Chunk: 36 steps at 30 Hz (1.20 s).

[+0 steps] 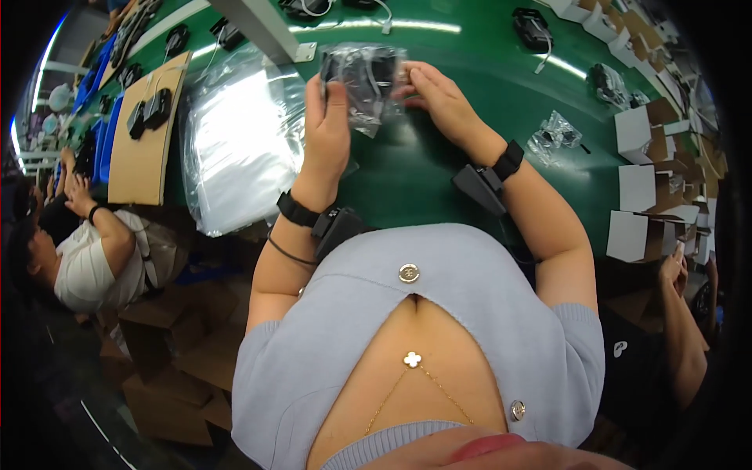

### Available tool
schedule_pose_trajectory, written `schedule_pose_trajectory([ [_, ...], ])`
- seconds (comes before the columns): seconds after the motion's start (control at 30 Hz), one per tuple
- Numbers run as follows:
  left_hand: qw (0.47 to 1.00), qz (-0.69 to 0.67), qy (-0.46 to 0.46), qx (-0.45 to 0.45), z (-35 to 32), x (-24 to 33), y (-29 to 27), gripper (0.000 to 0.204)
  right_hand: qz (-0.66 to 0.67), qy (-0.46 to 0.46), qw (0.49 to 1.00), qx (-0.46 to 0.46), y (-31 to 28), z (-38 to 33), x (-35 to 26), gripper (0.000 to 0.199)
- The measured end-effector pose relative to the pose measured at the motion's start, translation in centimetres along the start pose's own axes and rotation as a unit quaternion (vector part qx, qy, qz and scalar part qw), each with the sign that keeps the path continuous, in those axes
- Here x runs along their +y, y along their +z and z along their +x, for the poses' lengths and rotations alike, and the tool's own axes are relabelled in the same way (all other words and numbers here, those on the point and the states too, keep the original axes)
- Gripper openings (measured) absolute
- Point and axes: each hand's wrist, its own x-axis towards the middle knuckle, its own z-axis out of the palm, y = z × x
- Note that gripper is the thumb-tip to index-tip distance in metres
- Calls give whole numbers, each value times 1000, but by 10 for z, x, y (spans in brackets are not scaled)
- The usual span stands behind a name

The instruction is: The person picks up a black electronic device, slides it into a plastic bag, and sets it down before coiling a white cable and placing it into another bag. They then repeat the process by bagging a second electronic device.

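My left hand point(329, 117) is closed on the left side of a clear plastic bag point(370, 117) and holds it over the green tabletop. Inside the bag sits a black device point(345, 66) with a light grey cable point(371, 78). At the bag's right edge is my right hand point(440, 98), thumb and fingers apart, fingertips at or very near the plastic. I cannot tell whether they press on it. Both wrists wear black straps with dark boxy units.
A stack of clear bags point(243, 149) lies left, under a metal post point(262, 31). Beyond it, a brown board point(145, 149) carries black devices. Bagged parts point(556, 135) lie right, near open white boxes point(633, 188). A black device point(533, 30) sits far right. Co-workers are on both sides.
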Motion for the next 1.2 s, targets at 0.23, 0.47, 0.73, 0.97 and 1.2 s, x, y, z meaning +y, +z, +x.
schedule_pose_trajectory([
  [0.23, 991, 117, -35, -55, -4, -9, 16, 42, 90, -33, 995, 38, 5, 14, -10, 49],
  [0.47, 987, 125, -53, -89, -4, -2, 17, 39, -123, 108, 955, 246, -180, 88, 40, 35],
  [0.73, 986, 136, -78, -58, -5, 1, 3, 28, -722, -110, 677, 88, -227, 13, -21, 15],
  [0.97, 974, 184, -92, -92, -3, 0, 12, 20, -754, 13, 656, -40, -270, -20, -16, 24],
  [1.2, 968, 209, -111, -87, -1, -2, 8, 17, -665, -163, 692, 229, -316, 21, 17, 22],
])
